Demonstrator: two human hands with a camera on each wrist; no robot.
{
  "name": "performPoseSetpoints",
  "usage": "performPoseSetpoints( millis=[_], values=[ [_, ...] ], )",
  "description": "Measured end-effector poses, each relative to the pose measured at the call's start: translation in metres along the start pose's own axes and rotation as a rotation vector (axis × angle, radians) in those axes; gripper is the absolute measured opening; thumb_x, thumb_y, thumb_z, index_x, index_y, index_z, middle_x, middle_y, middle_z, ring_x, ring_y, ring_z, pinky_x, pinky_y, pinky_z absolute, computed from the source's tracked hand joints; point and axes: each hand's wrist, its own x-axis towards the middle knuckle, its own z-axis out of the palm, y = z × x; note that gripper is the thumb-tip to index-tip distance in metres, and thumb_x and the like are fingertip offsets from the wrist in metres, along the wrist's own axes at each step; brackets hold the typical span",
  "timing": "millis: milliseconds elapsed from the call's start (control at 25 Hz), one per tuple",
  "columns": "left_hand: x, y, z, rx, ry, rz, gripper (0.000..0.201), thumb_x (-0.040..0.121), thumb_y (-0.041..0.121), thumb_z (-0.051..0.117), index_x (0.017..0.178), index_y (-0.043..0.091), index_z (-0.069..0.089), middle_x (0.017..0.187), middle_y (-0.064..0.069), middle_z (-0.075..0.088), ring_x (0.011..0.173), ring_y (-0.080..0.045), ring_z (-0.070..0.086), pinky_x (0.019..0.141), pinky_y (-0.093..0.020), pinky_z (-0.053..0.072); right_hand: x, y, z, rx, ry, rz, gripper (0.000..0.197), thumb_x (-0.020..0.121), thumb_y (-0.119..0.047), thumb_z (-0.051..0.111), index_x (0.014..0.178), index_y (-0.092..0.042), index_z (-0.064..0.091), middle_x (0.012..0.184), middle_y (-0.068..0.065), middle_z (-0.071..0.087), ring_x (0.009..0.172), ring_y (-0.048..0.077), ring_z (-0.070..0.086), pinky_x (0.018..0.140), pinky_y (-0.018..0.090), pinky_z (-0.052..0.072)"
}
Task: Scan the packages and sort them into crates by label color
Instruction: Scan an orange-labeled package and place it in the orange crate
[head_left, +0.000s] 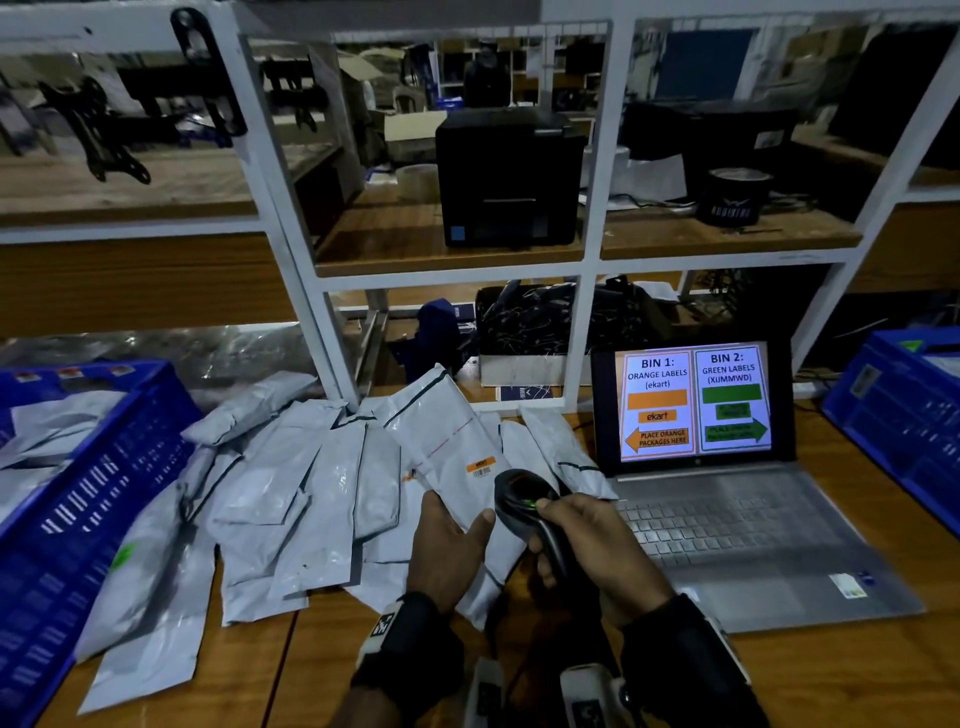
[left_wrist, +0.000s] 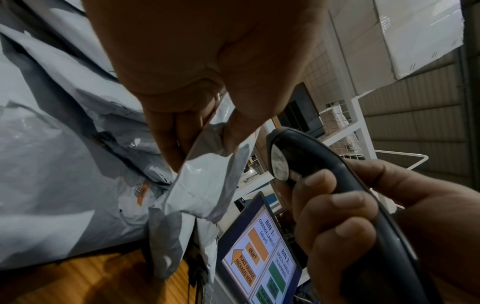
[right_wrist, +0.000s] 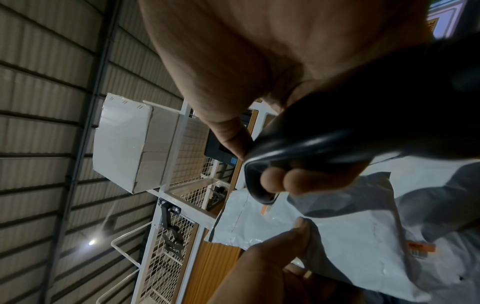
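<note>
My left hand grips a grey poly package by its near end, tilted up above the pile; its orange label faces me. In the left wrist view the fingers pinch the package's edge. My right hand holds a black barcode scanner by the handle, its head just right of the orange label, a green light lit on top. The scanner shows in the left wrist view, and the right wrist view has the scanner above the package.
Several grey packages lie heaped on the wooden table. A blue crate stands at the left, another blue crate at the right. An open laptop shows bin 1 orange left, bin 2 green right. White shelving rises behind.
</note>
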Motion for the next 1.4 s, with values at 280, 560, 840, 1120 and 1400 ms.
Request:
performPoseSetpoints(
  millis=[280, 560, 840, 1120, 1400],
  values=[
    [-0.003, 0.004, -0.003, 0.020, 0.019, -0.007, 0.037, 0.091, 0.043, 0.080, 0.099, 0.022, 0.049, 0.088, 0.007, 0.062, 0.081, -0.009, 0.062, 0.060, -0.015, 0.042, -0.002, -0.005, 0.007, -0.013, -0.019, -0.006, 0.027, 0.102, -0.025, 0.061, 0.102, 0.001, 0.062, 0.080, 0.026, 0.071, 0.058, 0.031, 0.059, 0.055, 0.036, 0.047],
    [-0.005, 0.006, -0.005, 0.037, -0.004, -0.033, 0.040, 0.091, 0.044, 0.079, 0.104, 0.019, 0.051, 0.093, 0.003, 0.064, 0.083, -0.010, 0.061, 0.064, -0.022, 0.046, -0.001, -0.004, 0.009, -0.041, -0.025, -0.023, 0.025, 0.102, -0.027, 0.061, 0.102, -0.002, 0.061, 0.081, 0.025, 0.073, 0.058, 0.031, 0.061, 0.058, 0.038, 0.048],
    [-0.007, 0.008, -0.003, 0.023, 0.000, -0.017, 0.036, 0.093, 0.037, 0.079, 0.104, 0.014, 0.053, 0.097, -0.002, 0.068, 0.088, -0.014, 0.065, 0.065, -0.022, 0.046, -0.001, -0.003, 0.004, -0.041, -0.034, -0.017, 0.025, 0.103, -0.028, 0.060, 0.105, -0.003, 0.060, 0.081, 0.023, 0.073, 0.060, 0.030, 0.062, 0.057, 0.039, 0.050],
    [-0.006, 0.000, -0.003, -0.083, 0.011, -0.025, 0.032, 0.095, 0.020, 0.078, 0.114, 0.016, 0.053, 0.110, -0.007, 0.072, 0.110, -0.028, 0.070, 0.087, -0.033, 0.059, 0.007, 0.007, -0.019, -0.030, 0.127, 0.000, 0.025, 0.100, -0.022, 0.064, 0.085, -0.002, 0.062, 0.070, 0.019, 0.068, 0.054, 0.028, 0.056, 0.050, 0.033, 0.046],
    [-0.010, 0.007, -0.005, -0.132, 0.035, 0.022, 0.037, 0.095, 0.015, 0.077, 0.123, 0.005, 0.056, 0.116, -0.021, 0.072, 0.103, -0.031, 0.070, 0.083, -0.030, 0.058, 0.028, 0.069, -0.055, -0.332, 0.212, 0.123, 0.017, 0.091, -0.028, 0.073, 0.086, -0.013, 0.066, 0.081, 0.008, 0.072, 0.075, 0.028, 0.067, 0.073, 0.041, 0.053]
  ],
)
